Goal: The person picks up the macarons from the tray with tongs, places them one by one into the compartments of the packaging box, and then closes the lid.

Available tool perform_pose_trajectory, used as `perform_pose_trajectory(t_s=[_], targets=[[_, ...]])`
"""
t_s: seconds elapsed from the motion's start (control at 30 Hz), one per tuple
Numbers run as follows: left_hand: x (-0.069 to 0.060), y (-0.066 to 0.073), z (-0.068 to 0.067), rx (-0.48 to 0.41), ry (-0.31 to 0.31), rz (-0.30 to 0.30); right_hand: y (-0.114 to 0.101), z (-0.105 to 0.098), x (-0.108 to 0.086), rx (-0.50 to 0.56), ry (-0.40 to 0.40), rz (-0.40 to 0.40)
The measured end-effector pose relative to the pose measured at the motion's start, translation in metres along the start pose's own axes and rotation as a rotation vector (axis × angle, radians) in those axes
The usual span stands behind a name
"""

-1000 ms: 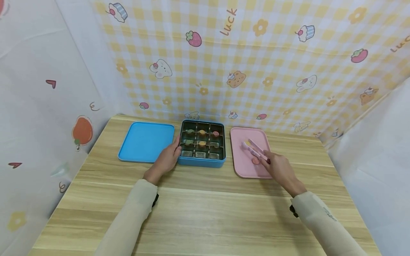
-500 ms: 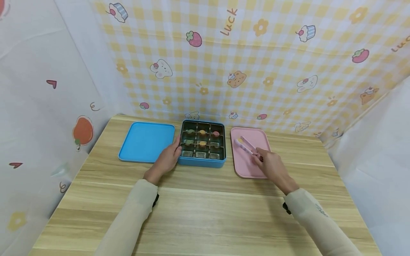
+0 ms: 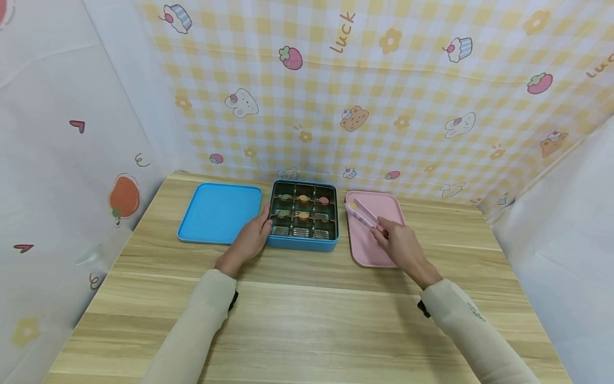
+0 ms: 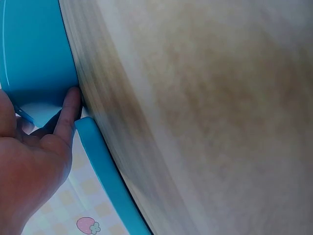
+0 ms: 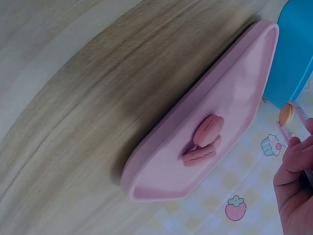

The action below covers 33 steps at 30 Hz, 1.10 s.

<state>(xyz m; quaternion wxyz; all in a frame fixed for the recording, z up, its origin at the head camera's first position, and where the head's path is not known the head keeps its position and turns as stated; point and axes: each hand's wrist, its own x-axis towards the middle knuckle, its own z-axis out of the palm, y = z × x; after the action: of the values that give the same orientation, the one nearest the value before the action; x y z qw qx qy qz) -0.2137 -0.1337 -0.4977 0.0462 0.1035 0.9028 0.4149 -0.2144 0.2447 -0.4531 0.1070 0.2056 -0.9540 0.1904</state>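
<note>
My left hand (image 3: 247, 245) rests at the left side of the blue box (image 3: 301, 244); in the left wrist view its extended fingers (image 4: 71, 112) touch the box wall (image 4: 39, 54). Inside the box, a divided insert holds several green, orange and pink macarons in its back and middle rows; the front row shows bare compartments. My right hand (image 3: 405, 250) grips pale pink tongs (image 3: 362, 216) with a yellow-orange macaron (image 5: 286, 114) between the tips, over the pink tray's (image 3: 376, 256) back left corner. Pink macarons (image 5: 209, 129) lie on the tray, hidden by the hand in the head view.
A blue lid (image 3: 219, 213) lies on the wooden table (image 3: 307, 330), left of the box. Behind the table hangs a yellow checked cloth (image 3: 316, 85), with white printed cloth at both sides. A narrow gap separates box and tray.
My right hand has moved left and toward the back with the tongs and the yellow-orange macaron, from mid-tray to its back left corner. My left hand and the box have stayed put.
</note>
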Motion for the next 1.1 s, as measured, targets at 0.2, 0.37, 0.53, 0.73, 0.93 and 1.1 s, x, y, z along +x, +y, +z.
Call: perform_pose_trajectory(t_s=[0.2,0.37,0.53,0.73,0.93,1.1], targets=[[0.000,0.000,0.001,0.003,0.012,0.010,-0.005,0.001,0.003,0.005,-0.012,0.005],[0.000,0.000,0.002,0.004,0.018,0.014,-0.008,0.001,0.006,0.016,-0.013,0.014],[0.000,0.001,0.000,0.004,0.004,-0.012,-0.013,0.001,0.008,0.033,-0.012,0.016],[0.000,0.000,0.000,0.009,-0.001,-0.012,-0.021,0.004,0.009,0.011,-0.002,-0.022],[0.000,0.000,0.000,0.007,0.005,-0.009,-0.031,0.008,0.010,0.021,-0.050,-0.007],[0.000,0.000,0.001,0.004,0.004,-0.007,-0.037,0.012,0.011,0.029,-0.050,-0.028]])
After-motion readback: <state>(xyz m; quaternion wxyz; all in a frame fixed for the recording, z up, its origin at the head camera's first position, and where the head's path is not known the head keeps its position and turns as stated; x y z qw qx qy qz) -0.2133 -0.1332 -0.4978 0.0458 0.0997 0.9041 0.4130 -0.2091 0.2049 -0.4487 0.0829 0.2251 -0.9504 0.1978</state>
